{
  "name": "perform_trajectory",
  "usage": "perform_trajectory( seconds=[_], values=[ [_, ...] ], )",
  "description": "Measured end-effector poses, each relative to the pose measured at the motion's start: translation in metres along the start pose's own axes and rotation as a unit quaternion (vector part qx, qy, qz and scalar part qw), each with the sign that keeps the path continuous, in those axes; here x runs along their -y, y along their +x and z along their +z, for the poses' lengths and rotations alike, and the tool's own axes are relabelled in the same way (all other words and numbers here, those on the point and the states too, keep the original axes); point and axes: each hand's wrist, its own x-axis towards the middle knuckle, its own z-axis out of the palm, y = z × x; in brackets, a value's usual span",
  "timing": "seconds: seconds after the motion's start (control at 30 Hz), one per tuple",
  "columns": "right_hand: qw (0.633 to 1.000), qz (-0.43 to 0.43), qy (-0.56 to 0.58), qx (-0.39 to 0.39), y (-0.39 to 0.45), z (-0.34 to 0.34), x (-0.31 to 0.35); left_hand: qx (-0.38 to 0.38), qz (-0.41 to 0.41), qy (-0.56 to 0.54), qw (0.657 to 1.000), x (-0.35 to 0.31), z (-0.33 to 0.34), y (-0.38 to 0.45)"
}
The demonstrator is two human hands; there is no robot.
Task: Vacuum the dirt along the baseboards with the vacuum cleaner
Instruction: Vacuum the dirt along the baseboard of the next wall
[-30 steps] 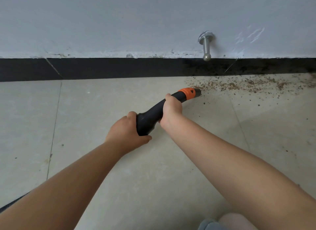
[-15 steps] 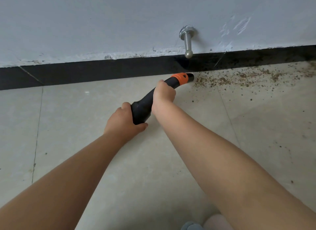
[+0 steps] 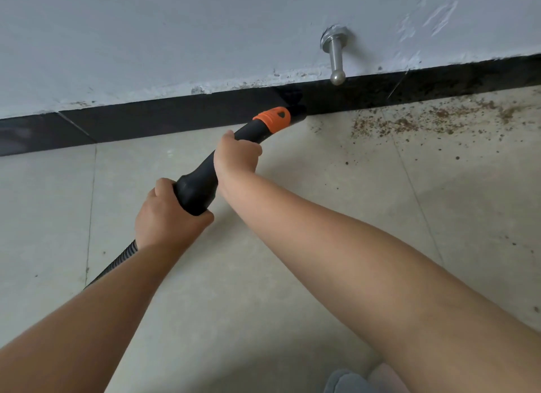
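Note:
A black vacuum nozzle [image 3: 202,182] with an orange collar [image 3: 272,118] points up and right; its tip touches the foot of the black baseboard [image 3: 164,120]. My right hand [image 3: 235,155] grips the nozzle just behind the collar. My left hand [image 3: 167,217] grips its thick rear end, where the ribbed hose [image 3: 117,264] runs off under my left forearm. Brown dirt [image 3: 409,123] lies scattered on the floor along the baseboard, to the right of the tip.
A metal door stop [image 3: 335,59] juts from the pale wall just above the baseboard, right of the nozzle tip. The floor is light tile [image 3: 322,170] with thin joints. A grey and pink slipper [image 3: 360,379] shows at the bottom edge.
The nozzle tip has moved up against the baseboard, left of the dirt patch. The view has tilted and come closer to the wall. Both hands keep their grips.

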Motion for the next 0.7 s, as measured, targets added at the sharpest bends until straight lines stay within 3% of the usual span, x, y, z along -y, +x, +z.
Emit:
perform_trajectory(
  seconds=[0.27,0.5,0.7],
  values=[
    [0.997,0.047,0.054,-0.015,0.009,0.003,-0.017,0.036,0.052,0.036,0.997,0.015,0.002,0.011],
    [0.995,0.004,0.058,-0.085,0.033,-0.025,-0.003,0.057,0.119,0.024,0.991,-0.021,0.026,0.014],
    [0.993,-0.010,0.062,-0.104,0.037,-0.039,0.006,0.055,0.119,-0.012,0.991,-0.037,0.036,0.013]
  ],
)
